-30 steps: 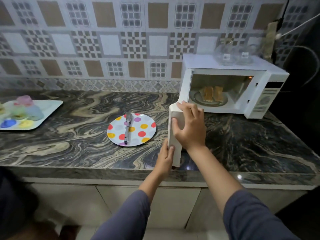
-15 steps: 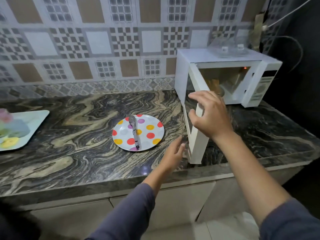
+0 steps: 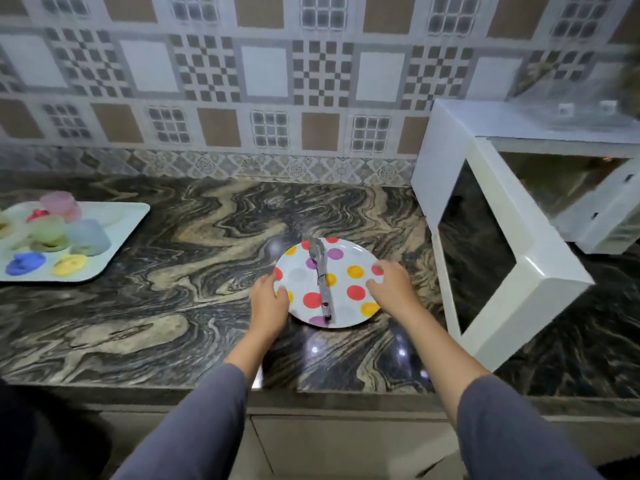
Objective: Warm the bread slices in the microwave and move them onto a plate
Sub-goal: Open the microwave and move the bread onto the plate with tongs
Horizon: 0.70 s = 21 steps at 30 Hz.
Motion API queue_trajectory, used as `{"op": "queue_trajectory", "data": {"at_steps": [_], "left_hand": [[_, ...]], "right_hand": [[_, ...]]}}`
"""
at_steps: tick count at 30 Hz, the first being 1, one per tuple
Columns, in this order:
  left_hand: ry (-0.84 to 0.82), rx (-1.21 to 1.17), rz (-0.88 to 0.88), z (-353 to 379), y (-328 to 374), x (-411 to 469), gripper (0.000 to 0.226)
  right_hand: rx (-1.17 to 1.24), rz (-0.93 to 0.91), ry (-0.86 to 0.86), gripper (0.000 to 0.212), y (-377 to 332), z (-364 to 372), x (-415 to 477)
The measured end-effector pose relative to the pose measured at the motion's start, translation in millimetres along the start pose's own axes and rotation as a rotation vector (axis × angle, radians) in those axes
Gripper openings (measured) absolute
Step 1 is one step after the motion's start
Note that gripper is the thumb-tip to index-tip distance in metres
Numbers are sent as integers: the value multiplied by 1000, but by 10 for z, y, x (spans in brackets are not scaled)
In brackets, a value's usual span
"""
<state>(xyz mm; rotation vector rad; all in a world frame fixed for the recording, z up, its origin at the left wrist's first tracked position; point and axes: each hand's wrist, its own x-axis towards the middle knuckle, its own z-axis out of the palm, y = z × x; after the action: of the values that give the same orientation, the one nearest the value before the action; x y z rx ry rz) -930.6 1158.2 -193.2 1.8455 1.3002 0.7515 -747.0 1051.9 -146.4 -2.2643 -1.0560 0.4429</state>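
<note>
the microwave door [image 3: 519, 265] stands open and the polka-dot plate [image 3: 343, 311] carries no bread, so the transfer looks left to do; no slices show in the blurred cavity. your left hand [image 3: 268, 301] and right hand [image 3: 393, 289] are apart, each curled over a plate rim on the desk [image 3: 173, 289]. tongs [image 3: 322, 278] lie across the plate. a tray [image 3: 117, 230] holds coloured cups [image 3: 88, 237].

Domestic kitchen. Evidence: marble-patterned stone countertop [image 3: 173, 271], patterned tile backsplash [image 3: 207, 81], white microwave [image 3: 485, 133] with door open, polka-dot plate [image 3: 349, 310], tray [image 3: 114, 230] of coloured plastic cups, cabinets below.
</note>
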Motion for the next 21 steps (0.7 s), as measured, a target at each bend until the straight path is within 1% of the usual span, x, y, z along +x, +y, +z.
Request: {"op": "queue_trajectory", "data": {"at_steps": [2,5,7,9,10,13,16,17,19,21], "left_hand": [[-1,52,-33,10,-102,79,51],[-57,103,-92,83,-232,209,43],[-61,94,-116,137,-297,321,47],[-63,60,-146,182,-330,427,49],[-72,23,-146,205,-342,473,46],[-72,-58,-180,233,-363,558,29],[-41,-76,-229,199,-339,569,13],[-42,-85,-250,186,-318,555,10],[-46,-81,-279,189,-303,513,13],[-39,-73,-301,206,-296,431,19]], "right_hand": [[20,119,29,39,161,143,115],[45,254,56,36,320,319,262],[58,299,73,37,359,403,361],[86,312,105,33,382,464,433],[100,313,121,33,396,488,460],[161,334,149,32,423,507,477],[174,365,116,24,437,476,428],[181,369,106,21,446,467,400],[229,387,100,19,475,463,330],[278,408,121,30,485,479,216]]}}
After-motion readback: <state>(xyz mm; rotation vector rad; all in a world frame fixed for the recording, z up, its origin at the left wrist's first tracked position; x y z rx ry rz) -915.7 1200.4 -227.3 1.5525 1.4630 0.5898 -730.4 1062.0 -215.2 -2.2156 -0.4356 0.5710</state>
